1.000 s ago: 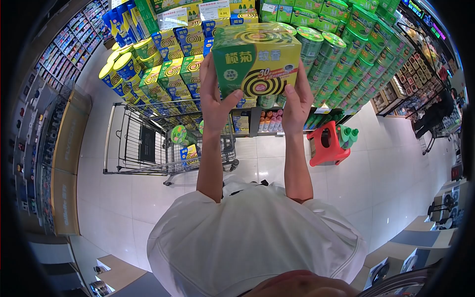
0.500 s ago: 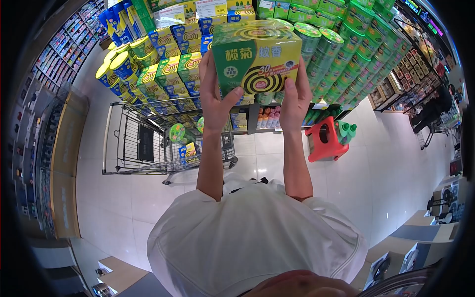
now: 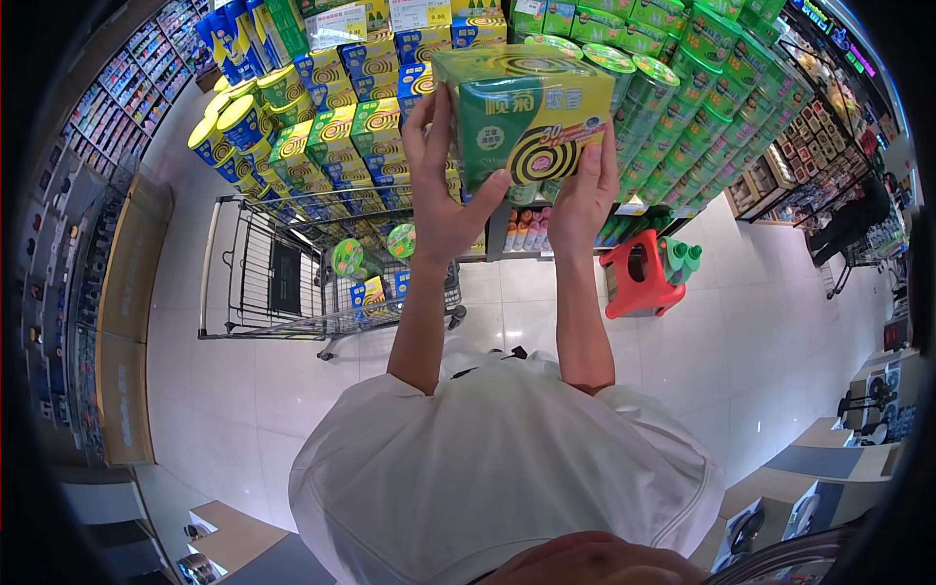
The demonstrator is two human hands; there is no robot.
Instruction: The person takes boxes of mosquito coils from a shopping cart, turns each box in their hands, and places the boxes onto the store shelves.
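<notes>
A green and yellow box of mosquito coils [image 3: 531, 127], with a black spiral on its front, is held up before me between both hands. My left hand [image 3: 444, 190] is at its left side, fingers along the edge and thumb at the lower front corner. Around the right side, my right hand [image 3: 582, 195] grips the box, thumb on the front. Beyond it rises a display of blue and yellow coil boxes [image 3: 370, 73] and stacked green round tubs [image 3: 643, 97].
A wire shopping cart [image 3: 229, 263] at the left carries green tubs [image 3: 347, 256] and a coil box [image 3: 369, 295]. A red stool [image 3: 643, 278] with green bottles [image 3: 681, 255] beside it stands at right. Another person [image 3: 853, 214] is at the far right.
The box has shifted slightly right and turned a little. My left hand has loosened, its fingers and thumb more spread along the box's left side.
</notes>
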